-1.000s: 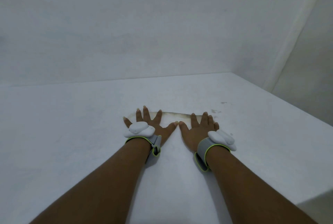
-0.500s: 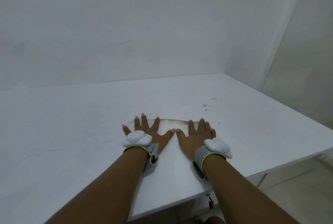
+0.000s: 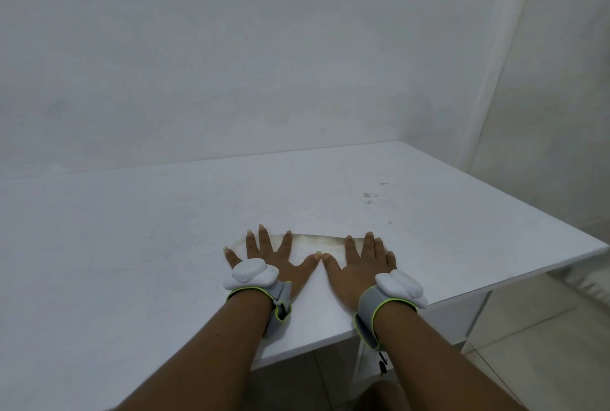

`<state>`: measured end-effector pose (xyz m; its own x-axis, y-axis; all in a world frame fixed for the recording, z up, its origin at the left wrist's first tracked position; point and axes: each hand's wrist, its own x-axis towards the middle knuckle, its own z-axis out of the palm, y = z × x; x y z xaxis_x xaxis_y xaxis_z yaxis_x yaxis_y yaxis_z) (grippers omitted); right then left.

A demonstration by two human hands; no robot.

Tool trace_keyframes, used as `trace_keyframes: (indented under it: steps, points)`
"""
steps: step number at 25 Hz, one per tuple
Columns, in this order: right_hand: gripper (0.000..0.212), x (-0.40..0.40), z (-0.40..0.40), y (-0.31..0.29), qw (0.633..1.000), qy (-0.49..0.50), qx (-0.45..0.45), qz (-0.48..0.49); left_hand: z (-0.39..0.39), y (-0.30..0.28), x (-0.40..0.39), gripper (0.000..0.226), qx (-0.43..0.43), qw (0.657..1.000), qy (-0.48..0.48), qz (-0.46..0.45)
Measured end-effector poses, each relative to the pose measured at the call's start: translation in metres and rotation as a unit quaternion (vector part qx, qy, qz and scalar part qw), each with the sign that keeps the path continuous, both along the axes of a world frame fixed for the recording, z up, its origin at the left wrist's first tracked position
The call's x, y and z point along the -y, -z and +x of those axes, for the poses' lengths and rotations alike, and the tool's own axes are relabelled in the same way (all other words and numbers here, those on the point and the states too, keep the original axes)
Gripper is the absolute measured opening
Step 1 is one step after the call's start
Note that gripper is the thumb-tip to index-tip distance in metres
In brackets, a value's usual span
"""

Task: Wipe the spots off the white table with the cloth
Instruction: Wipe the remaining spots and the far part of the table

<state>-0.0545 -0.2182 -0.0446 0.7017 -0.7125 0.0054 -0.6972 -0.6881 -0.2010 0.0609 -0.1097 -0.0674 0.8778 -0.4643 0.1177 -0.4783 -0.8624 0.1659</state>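
Both my hands lie flat, fingers spread, on a white cloth point(image 3: 313, 245) spread on the white table point(image 3: 132, 245). My left hand point(image 3: 274, 258) covers the cloth's left part and my right hand point(image 3: 359, 265) its right part, thumbs almost touching. The cloth's far edge looks yellowish and stained. A few small dark spots point(image 3: 369, 196) mark the table beyond my right hand, and one more dark spot point(image 3: 390, 222) lies nearer. Each wrist carries a grey band with a white device.
White walls point(image 3: 231, 63) close off the table at the back and right. The table's near edge point(image 3: 330, 341) and right corner point(image 3: 604, 247) are in view, with tiled floor point(image 3: 528, 344) below.
The view has pulled back and tilted, so the table's near edge and the floor now show. Both hands stay flat on the cloth in the same pose.
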Motion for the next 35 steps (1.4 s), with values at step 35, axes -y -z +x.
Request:
trace_keyframes:
  steps: [35]
  points:
    - [0.077, 0.072, -0.054, 0.003, 0.996, 0.086, 0.005, 0.006, -0.049, 0.006, 0.079, 0.109, 0.012, 0.998, 0.061, -0.016]
